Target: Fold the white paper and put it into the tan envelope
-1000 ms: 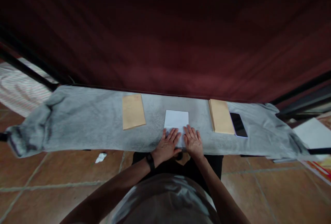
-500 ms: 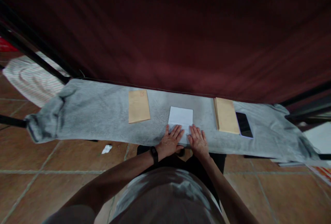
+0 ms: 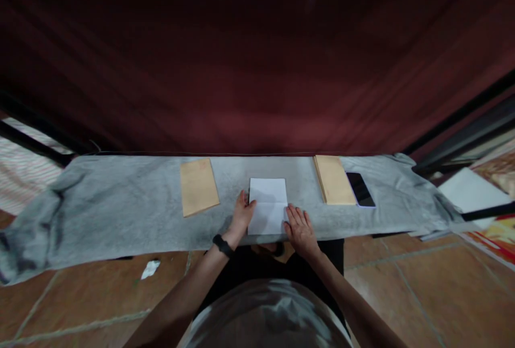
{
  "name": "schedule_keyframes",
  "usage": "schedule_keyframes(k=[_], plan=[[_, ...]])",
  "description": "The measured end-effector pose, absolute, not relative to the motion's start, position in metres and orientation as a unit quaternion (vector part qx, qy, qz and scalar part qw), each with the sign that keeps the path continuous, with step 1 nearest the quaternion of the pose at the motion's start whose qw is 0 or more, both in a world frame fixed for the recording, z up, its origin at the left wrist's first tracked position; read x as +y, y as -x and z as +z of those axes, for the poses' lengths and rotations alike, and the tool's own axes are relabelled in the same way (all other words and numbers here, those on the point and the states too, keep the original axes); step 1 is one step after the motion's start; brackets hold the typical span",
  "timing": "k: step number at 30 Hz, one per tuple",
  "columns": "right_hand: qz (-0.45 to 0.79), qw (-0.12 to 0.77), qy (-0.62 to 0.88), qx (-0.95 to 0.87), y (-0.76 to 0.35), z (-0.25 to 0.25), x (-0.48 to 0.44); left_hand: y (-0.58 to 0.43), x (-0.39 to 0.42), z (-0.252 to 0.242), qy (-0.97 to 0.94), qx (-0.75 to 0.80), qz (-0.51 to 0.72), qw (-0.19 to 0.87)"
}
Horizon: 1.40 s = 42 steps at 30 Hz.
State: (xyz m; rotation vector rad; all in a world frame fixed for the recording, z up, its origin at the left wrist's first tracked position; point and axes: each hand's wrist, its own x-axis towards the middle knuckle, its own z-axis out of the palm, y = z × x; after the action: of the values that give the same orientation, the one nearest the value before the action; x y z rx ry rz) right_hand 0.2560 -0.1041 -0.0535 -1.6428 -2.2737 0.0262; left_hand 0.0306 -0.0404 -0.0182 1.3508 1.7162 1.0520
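A white sheet of paper (image 3: 267,214) with a crease across its middle lies unfolded on the grey cloth. At its left edge my left hand (image 3: 241,216) is turned on its side, thumb over the paper and fingers along the edge, partly hidden. My right hand (image 3: 300,230) lies flat at the lower right edge, fingers stretched out and touching the paper. Off to the left is one brown envelope (image 3: 199,187). A stack of brown envelopes (image 3: 336,179) lies to the right.
Beside the stack lies a dark-screened phone (image 3: 361,190). The grey cloth (image 3: 120,203) covers a narrow surface backed by a dark red curtain (image 3: 257,69). Dark metal bars (image 3: 462,117) stand at the sides. A crumpled white scrap (image 3: 150,268) lies on the tiled floor.
Both hands have moved apart, off the paper's lower half, which now shows. My left hand has turned from flat to sideways at the left edge. The camera view has shifted.
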Motion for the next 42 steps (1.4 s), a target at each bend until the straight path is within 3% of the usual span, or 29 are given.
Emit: schedule_keyframes(k=[5,11,14,17,20,26,28,33,38,42], plan=[[0.082,0.231,0.584,-0.774,-0.254,-0.061,-0.098,-0.032,-0.033,-0.004,-0.479,0.619,0.429,0.45],[0.347,0.472,0.588,-0.558,-0.255,-0.038,-0.061,-0.03,-0.036,0.04,-0.503,0.545,0.44,0.506],[0.481,0.556,0.517,-0.438,-0.258,-0.002,-0.041,-0.019,-0.032,0.072,-0.581,0.533,0.442,0.428],[0.513,0.617,0.452,-0.39,-0.26,0.028,-0.031,-0.005,-0.03,0.09,-0.642,0.523,0.465,0.314],[0.499,0.6,0.465,-0.418,-0.256,0.031,-0.033,0.006,-0.034,0.079,-0.655,0.494,0.474,0.321],[0.446,0.464,0.526,-0.556,-0.245,-0.012,-0.058,0.006,-0.065,0.012,-0.608,0.477,0.426,0.47],[0.428,0.443,0.53,-0.583,-0.244,-0.023,-0.064,0.002,-0.072,-0.005,-0.586,0.509,0.435,0.457],[0.332,0.447,0.597,-0.578,-0.239,-0.033,-0.059,-0.009,-0.065,-0.029,-0.468,0.626,0.516,0.35],[0.319,0.456,0.635,-0.535,-0.229,-0.033,-0.046,-0.016,-0.057,-0.03,-0.339,0.605,0.57,0.44],[0.442,0.486,0.615,-0.435,-0.229,-0.025,-0.047,-0.017,-0.072,-0.018,-0.342,0.539,0.567,0.52]])
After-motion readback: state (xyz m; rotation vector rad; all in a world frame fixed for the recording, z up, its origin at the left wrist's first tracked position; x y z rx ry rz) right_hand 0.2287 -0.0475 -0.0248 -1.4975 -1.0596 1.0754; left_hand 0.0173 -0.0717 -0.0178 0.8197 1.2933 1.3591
